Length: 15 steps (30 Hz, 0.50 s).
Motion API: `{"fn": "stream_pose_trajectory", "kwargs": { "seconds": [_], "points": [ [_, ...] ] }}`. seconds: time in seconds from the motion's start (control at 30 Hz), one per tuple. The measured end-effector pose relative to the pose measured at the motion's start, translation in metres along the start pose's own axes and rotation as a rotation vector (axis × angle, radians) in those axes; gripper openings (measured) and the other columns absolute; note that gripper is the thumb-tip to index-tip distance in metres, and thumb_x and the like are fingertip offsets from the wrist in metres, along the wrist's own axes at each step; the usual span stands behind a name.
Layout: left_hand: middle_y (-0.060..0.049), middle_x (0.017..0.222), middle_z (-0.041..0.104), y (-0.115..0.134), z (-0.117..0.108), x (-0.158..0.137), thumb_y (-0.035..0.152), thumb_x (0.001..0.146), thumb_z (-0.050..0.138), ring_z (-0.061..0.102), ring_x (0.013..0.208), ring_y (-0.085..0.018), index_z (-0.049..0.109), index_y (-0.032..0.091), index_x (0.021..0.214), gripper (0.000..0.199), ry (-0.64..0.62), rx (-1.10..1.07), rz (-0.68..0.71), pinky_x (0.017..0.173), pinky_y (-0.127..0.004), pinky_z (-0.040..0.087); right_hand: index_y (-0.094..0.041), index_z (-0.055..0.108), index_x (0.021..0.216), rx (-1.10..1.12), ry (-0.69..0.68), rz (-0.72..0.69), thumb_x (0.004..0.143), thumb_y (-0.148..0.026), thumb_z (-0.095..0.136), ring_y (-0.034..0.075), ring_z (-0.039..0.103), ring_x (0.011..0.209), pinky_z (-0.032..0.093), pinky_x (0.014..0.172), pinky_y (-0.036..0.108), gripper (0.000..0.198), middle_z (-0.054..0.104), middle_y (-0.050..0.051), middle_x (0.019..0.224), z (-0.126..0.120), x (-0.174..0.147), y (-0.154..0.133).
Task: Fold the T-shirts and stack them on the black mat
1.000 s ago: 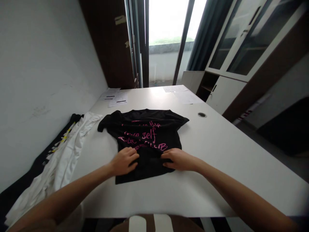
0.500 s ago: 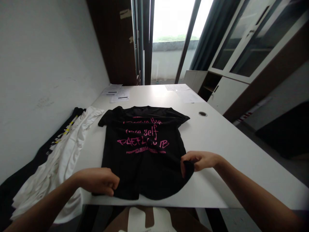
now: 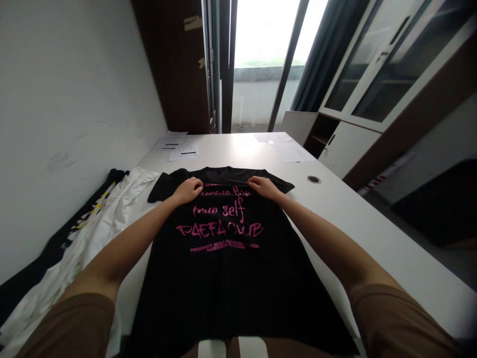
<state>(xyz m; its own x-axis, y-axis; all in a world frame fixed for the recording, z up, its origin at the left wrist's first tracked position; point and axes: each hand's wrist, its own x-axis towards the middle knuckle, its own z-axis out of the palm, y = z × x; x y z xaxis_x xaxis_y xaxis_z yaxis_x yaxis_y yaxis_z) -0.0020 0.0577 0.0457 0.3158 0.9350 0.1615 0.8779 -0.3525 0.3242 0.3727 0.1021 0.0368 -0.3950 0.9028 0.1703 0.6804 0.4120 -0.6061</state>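
Observation:
A black T-shirt (image 3: 219, 278) with pink lettering lies spread face up, its collar toward the far end and its lower part reaching down to my body. On the left of the upper chest, beside the top line of print, my left hand (image 3: 189, 190) pinches the cloth with curled fingers. Level with it on the right side, my right hand (image 3: 264, 188) grips the fabric in the same way, near the base of the sleeve. The fingertips are partly hidden against the cloth. Both forearms stretch over the shirt's sides.
The shirt rests on a white table (image 3: 335, 219) with a round cable hole (image 3: 313, 179) at right. Along the left wall lie white garments (image 3: 100, 223) and black ones (image 3: 55, 248). Paper sheets (image 3: 184, 149) sit at the far left, more papers (image 3: 292, 150) at the far right.
Both hands have left the shirt's bottom hem and moved forward to its upper chest. The lower part of the shirt now extends closer to me, past the table's near edge.

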Motion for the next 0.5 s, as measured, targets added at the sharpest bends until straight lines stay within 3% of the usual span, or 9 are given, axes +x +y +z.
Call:
{"fn": "stream_pose_trajectory", "kwargs": {
  "seconds": [0.1, 0.23, 0.33, 0.5],
  "points": [
    [-0.011, 0.118, 0.067, -0.027, 0.023, 0.042, 0.038, 0.096, 0.052, 0.061, 0.113, -0.026, 0.071, 0.020, 0.112, 0.031, -0.013, 0.060, -0.091, 0.103, -0.037, 0.046, -0.023, 0.069, 0.125, -0.157, -0.070, 0.096, 0.100, -0.041, 0.055, 0.027, 0.062, 0.120, 0.046, 0.107, 0.042, 0.035, 0.069, 0.009, 0.129, 0.017, 0.041, 0.017],
    [-0.014, 0.138, 0.059, -0.048, 0.057, 0.068, 0.051, 0.096, 0.052, 0.054, 0.127, -0.031, 0.066, 0.019, 0.128, 0.047, -0.028, 0.070, -0.121, 0.109, -0.042, 0.041, -0.029, 0.051, 0.149, -0.351, -0.216, 0.221, 0.099, -0.058, 0.053, 0.042, 0.029, 0.149, 0.030, 0.112, 0.071, 0.058, 0.035, 0.013, 0.164, 0.031, 0.076, 0.045],
    [-0.016, 0.152, 0.049, -0.056, 0.079, 0.083, 0.061, 0.097, 0.046, 0.043, 0.141, -0.034, 0.056, 0.020, 0.144, 0.063, -0.027, 0.117, -0.114, 0.117, -0.045, 0.031, -0.033, 0.038, 0.158, -0.376, -0.273, 0.258, 0.098, -0.066, 0.048, 0.045, 0.014, 0.153, 0.020, 0.111, 0.079, 0.069, 0.021, 0.011, 0.170, 0.031, 0.098, 0.069],
    [-0.012, 0.168, 0.028, -0.071, 0.100, 0.116, 0.066, 0.099, 0.035, 0.019, 0.155, -0.034, 0.038, 0.024, 0.158, 0.073, -0.079, 0.130, -0.165, 0.123, -0.055, 0.013, -0.035, 0.036, 0.159, -0.372, -0.231, 0.279, 0.097, -0.068, 0.046, 0.043, 0.010, 0.155, 0.019, 0.114, 0.076, 0.071, 0.017, 0.008, 0.171, 0.024, 0.128, 0.107]
  ]
}}
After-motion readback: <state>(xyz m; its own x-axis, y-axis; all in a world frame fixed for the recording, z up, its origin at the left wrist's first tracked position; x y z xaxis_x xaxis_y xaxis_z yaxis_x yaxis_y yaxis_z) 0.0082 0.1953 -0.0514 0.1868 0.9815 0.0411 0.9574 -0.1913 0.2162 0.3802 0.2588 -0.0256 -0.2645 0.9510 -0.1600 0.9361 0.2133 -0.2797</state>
